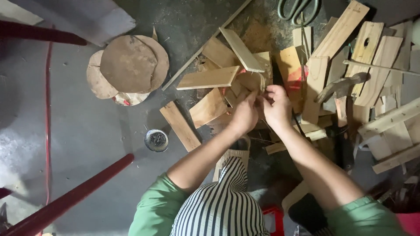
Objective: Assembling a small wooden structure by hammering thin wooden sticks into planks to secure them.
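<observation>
So: person crouched on a grey floor point(87, 126), green sleeves, striped cloth over the knee point(225, 201). Both forearms reach into a heap of wood offcuts.

Left hand point(245, 114) is curled, fingers pinched on a small wood piece point(253, 82) at the middle of the heap. Right hand point(276, 105) sits right against it, fingers closed on the same piece from the other side. Hands touching each other. Exact grip under the fingers is hidden.

Around the hands: flat plank point(209, 78) just left of the piece, a slanted one point(241, 50) lying over it, another plank point(179, 126) apart on the floor nearer the person. Hammer point(339, 86) lies on the boards just right of the right hand.

Small round tin point(156, 140) on the floor, left of the left forearm, clear of the wood. Further left, stacked round brown discs point(129, 65).

Far edge: scissors point(298, 9) at the top, long boards point(341, 28) fanned to the right. Red bar point(70, 199) runs across bottom-left.
</observation>
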